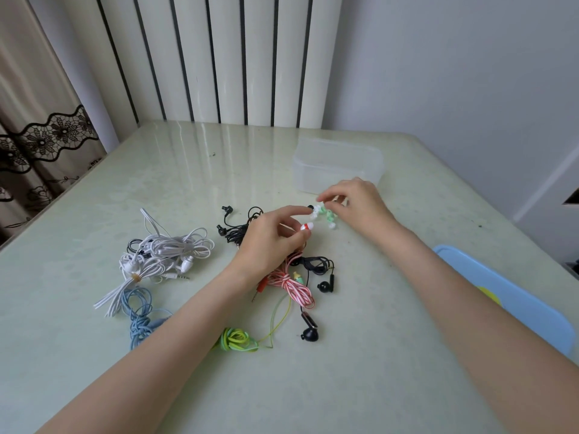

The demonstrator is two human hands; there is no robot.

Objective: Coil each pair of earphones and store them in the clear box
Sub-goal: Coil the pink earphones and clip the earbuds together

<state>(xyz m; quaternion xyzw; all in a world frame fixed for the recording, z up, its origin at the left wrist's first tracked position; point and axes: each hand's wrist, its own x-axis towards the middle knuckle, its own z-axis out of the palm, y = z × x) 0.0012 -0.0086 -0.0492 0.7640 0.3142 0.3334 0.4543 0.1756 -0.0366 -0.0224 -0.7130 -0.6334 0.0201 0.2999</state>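
Several tangled earphones lie on the pale table. My left hand (pixel 272 239) pinches a red-and-white earbud (pixel 307 227) whose striped red cord (pixel 291 283) trails down beneath the hand. My right hand (pixel 357 205) pinches a green-and-white pair of earphones (pixel 327 216), held just above the table near the left hand. The clear box (pixel 338 166) stands open behind my right hand; I see nothing inside it. White earphones (pixel 166 255), a blue cord (pixel 139 317), a yellow-green coil (pixel 238 339) and black earphones (pixel 316 274) lie around.
A second black pair (pixel 235 228) lies left of my left hand. A light blue lid (pixel 507 302) rests at the table's right edge. A curtain hangs at the left and a ribbed white panel stands behind the table.
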